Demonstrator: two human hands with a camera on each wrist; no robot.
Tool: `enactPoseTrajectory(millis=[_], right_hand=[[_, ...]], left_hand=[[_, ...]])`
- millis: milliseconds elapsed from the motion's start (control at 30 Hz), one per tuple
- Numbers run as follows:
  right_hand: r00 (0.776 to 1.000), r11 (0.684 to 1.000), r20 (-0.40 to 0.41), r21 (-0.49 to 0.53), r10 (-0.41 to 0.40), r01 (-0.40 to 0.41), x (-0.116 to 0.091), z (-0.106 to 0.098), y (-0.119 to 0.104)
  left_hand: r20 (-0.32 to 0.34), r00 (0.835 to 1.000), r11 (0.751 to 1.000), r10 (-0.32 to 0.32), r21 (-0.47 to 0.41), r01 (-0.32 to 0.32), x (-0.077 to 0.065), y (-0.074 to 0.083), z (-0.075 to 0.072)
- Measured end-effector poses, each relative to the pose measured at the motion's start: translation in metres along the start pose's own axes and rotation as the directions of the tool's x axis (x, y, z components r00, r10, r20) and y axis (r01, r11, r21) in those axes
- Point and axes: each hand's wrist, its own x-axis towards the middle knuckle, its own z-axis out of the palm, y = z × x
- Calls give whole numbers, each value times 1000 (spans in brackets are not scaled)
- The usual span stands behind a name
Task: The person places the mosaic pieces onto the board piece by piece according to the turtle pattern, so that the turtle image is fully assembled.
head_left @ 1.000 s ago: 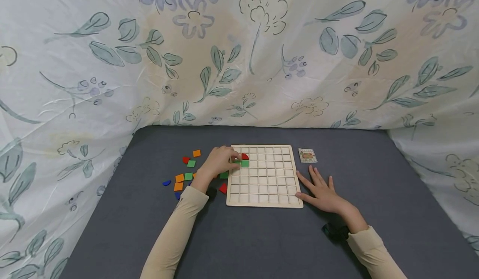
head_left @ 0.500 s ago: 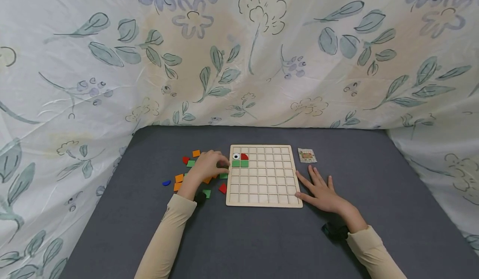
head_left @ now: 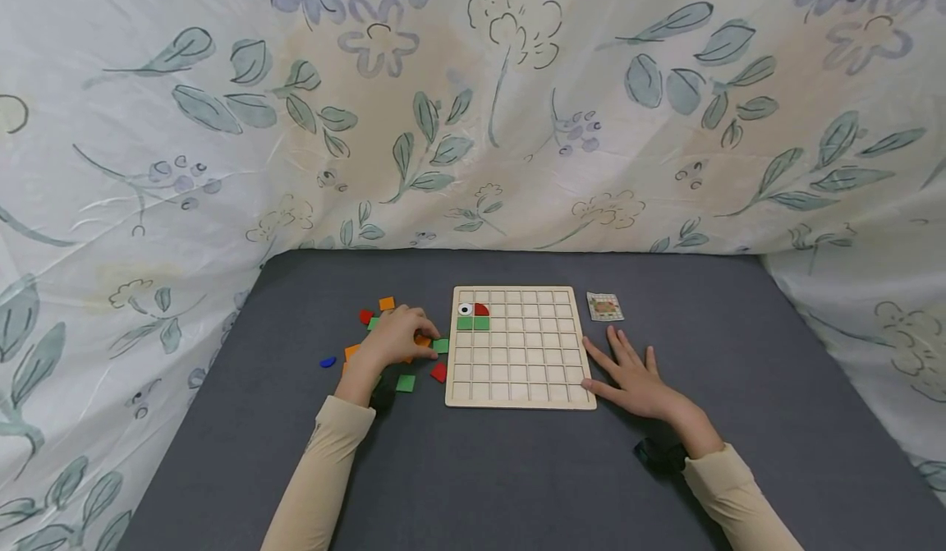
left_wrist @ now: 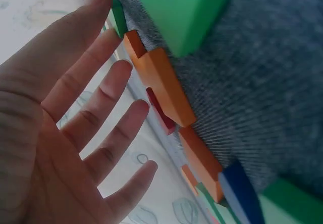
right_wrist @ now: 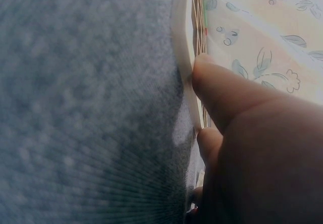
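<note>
My left hand (head_left: 395, 340) hovers over loose coloured tiles left of the wooden grid board (head_left: 521, 378). In the left wrist view its fingers are extended, with nothing gripped. Its thumb and index finger are nearest a green tile (head_left: 440, 346) by the board's left edge; whether they touch it, I cannot tell. On the board sit a round eye tile (head_left: 465, 309), a red rounded tile (head_left: 482, 309) and two green tiles (head_left: 473, 323) below them. The right hand (head_left: 631, 377) lies spread beside the board, its thumb and a fingertip touching the right edge.
Near the left hand lie a red tile (head_left: 439, 372), a green square (head_left: 406, 383), orange tiles (head_left: 387, 303) and a blue piece (head_left: 328, 362). A small printed card (head_left: 605, 306) lies right of the board. A floral curtain (head_left: 473, 124) hangs behind the dark table.
My left hand has let go of a green tile on the board beside the other green one, then moved left and down over the loose tiles. The right hand stays in place.
</note>
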Motion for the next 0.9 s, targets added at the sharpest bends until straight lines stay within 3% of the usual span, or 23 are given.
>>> enactPoseTrajectory(millis=[700,900], right_hand=[[1000,1000,-5,4,-6,6,1,2,3],[1000,1000,-10,4,-12,12,1,3,3]], left_hand=[[-28,999,999,-30,28,31,0,-6,3],[-71,997,999,11,47,-8,1,-2,0]])
